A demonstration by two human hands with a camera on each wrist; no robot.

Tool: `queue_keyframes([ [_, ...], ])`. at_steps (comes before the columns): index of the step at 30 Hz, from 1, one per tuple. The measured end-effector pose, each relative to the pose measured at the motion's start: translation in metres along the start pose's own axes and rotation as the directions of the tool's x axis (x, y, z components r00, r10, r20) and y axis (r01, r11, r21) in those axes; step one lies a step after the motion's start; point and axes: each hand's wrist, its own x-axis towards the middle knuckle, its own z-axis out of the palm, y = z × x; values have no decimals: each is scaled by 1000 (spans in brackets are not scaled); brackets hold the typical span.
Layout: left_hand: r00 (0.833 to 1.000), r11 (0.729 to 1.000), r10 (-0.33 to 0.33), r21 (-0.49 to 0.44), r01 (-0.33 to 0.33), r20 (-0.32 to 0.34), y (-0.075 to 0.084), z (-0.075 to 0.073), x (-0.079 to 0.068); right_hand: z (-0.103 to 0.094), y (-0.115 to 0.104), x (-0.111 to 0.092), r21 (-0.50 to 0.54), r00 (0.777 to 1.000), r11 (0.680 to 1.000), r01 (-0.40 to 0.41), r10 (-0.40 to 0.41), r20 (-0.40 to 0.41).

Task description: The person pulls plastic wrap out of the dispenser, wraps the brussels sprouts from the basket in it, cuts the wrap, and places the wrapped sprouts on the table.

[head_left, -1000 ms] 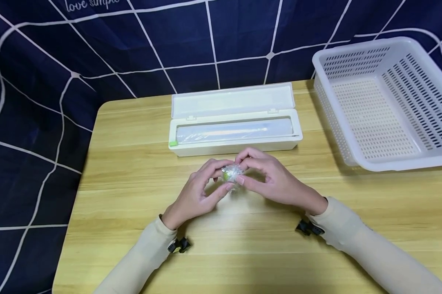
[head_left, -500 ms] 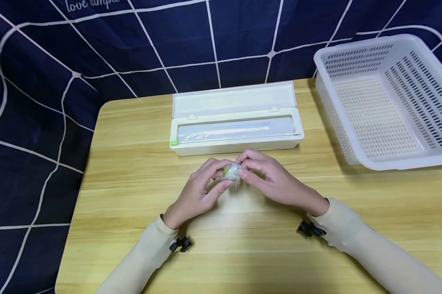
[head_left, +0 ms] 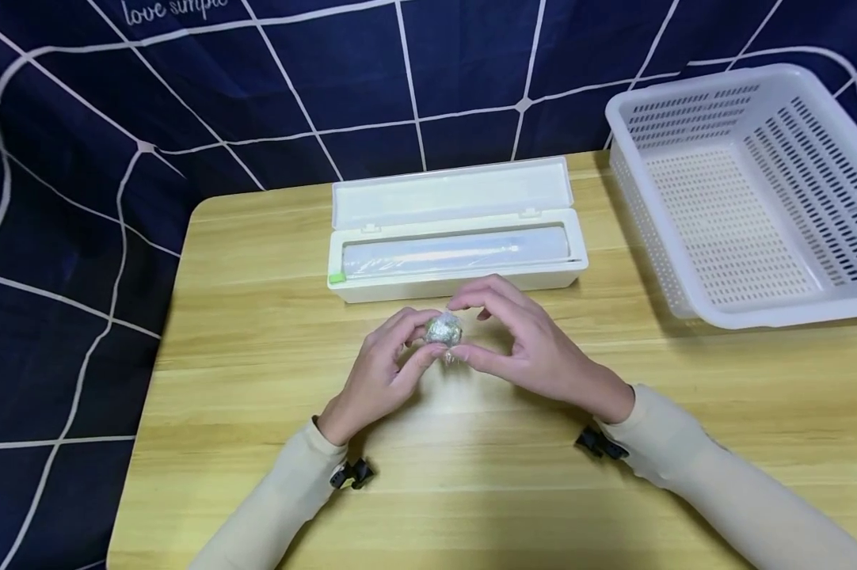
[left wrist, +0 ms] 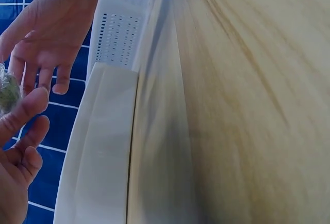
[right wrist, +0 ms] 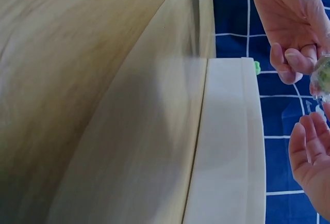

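Observation:
A small round green thing wrapped in crinkled cling film point(head_left: 443, 329) is held over the table, in front of the cling film box. My left hand point(head_left: 382, 364) pinches it between thumb and fingers from the left. On its other side my right hand point(head_left: 531, 344) has its fingers spread, with the thumb by the lower edge of the wrap and the index finger by its top. In the right wrist view, the wrapped thing point(right wrist: 323, 77) is cut off by the frame edge, and the right hand point(right wrist: 312, 162) has loosely extended fingers. What kind of thing is inside cannot be seen clearly.
Behind the hands stands a white cling film box point(head_left: 464, 283), lid raised, with a film roll point(head_left: 457, 252) inside and a green slider point(head_left: 337, 278). A white perforated basket point(head_left: 745, 321) stands at the right. A dark blue white-lined cloth point(head_left: 357, 79) hangs behind the wooden table point(head_left: 257, 277).
The right thumb and fingers have spread apart from their pinch on the film. Turned a little in the left hand, the wrapped thing now shows less bare green at its left side.

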Motion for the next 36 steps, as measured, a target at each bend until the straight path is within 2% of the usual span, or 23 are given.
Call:
queue_keyframes([
  [7, 999, 1000, -10, -2, 10, -34, -1, 2, 2, 1, 0, 0, -30, 1000, 1000, 4, -4, -18],
  [12, 997, 999, -32, 32, 35, -69, -1, 4, 2, 3, 0, 1, -37, 1000, 999, 13, -14, -26],
  [18, 996, 998, -10, 58, 15, -87, -2, 4, 2, 4, -1, 1, -3, 1000, 1000, 7, -7, 3],
  [26, 997, 1000, 8, 2, -8, -70, -4, 5, 4, 2, 0, -3, 30, 999, 1000, 8, -9, 42],
  [36, 999, 998, 4, -65, -6, -38, -4, 1, -2, 5, 3, -6, 67, 998, 998, -10, 7, 56],
])
